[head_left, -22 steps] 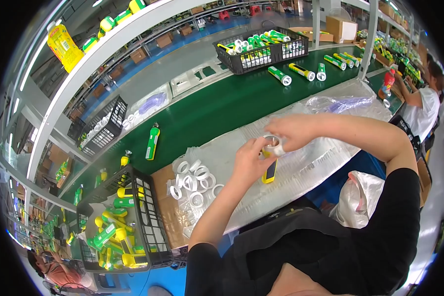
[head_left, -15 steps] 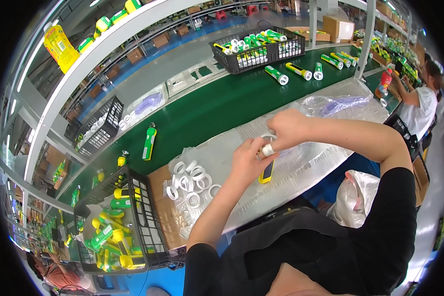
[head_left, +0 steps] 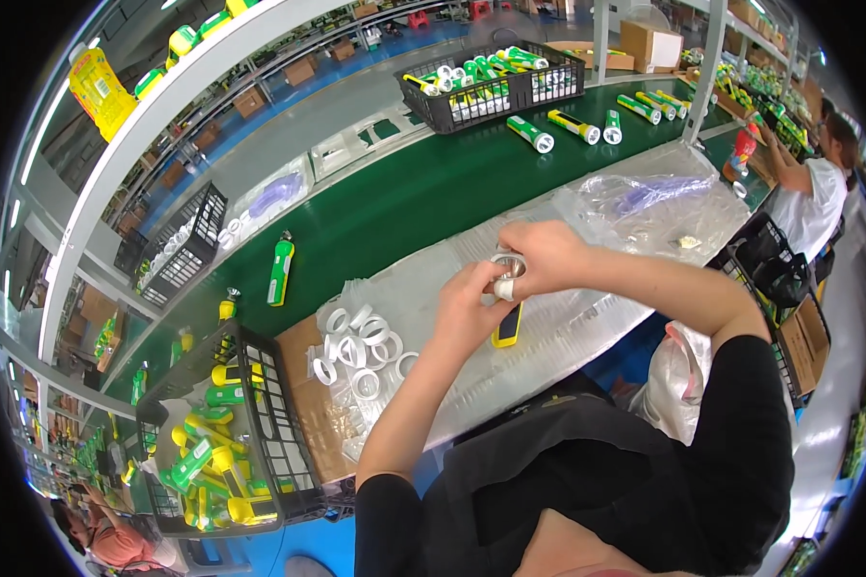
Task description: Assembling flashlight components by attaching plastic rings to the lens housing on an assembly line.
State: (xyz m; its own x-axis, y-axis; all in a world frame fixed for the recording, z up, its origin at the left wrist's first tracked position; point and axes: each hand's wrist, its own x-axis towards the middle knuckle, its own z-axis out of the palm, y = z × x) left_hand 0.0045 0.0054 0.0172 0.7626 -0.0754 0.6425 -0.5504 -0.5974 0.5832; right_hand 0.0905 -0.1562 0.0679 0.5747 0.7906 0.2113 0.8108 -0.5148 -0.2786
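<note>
A yellow flashlight [head_left: 507, 328] is held between my hands over the plastic-covered worktop, its dark panel showing below my fingers. At its upper end, a white ring [head_left: 516, 260] surrounds the shiny reflector. My left hand [head_left: 466, 310] is closed around the flashlight just below the head. My right hand [head_left: 550, 254] grips the head's rim from the other side, its fingers curled. A white cover [head_left: 503, 288] is on a digit between the hands. Part of the flashlight's body is hidden by my fingers. Loose white rings [head_left: 352, 351] lie piled left of my left hand.
A black crate [head_left: 277, 438] of yellow and green flashlights stands at left. Beyond the worktop runs a green belt [head_left: 375, 216] carrying single flashlights and another full black crate [head_left: 491, 101]. Clear plastic bags [head_left: 649, 197] lie at right. A co-worker [head_left: 823, 197] sits far right.
The view has shifted slightly. My right hand has turned around the flashlight's head, and more of the white ring and reflector now shows. Both hands remain on the flashlight.
</note>
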